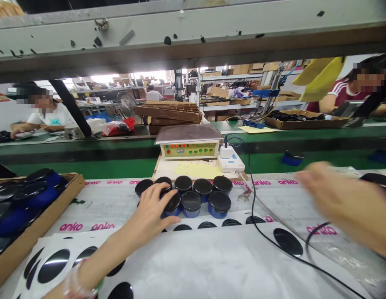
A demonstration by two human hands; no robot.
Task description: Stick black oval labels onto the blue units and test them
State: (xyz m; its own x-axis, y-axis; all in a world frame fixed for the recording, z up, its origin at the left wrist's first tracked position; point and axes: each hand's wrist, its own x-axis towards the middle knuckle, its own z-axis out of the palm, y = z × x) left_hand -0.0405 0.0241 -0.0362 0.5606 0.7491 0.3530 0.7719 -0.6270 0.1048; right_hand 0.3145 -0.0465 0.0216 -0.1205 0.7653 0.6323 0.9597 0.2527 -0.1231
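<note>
My left hand (146, 211) lies over a cluster of round blue jars with glossy black lids, its fingertips gripping the rim of one jar (172, 206). The other jars (203, 189) stand close together on a white sheet printed with pink "anko" lettering (96, 211). Just below them lies a white backing sheet of black oval stickers (52, 265). My right hand (339, 199) is blurred, held out flat to the right of the jars above the sheet, with nothing visible in it.
A cardboard tray (40, 216) of more black-lidded jars sits at the left. Behind the jars stand a control box with red lights (189, 150) and a white device (230, 161). A black cable (270, 236) crosses the bench. Co-workers sit beyond a green conveyor (87, 155).
</note>
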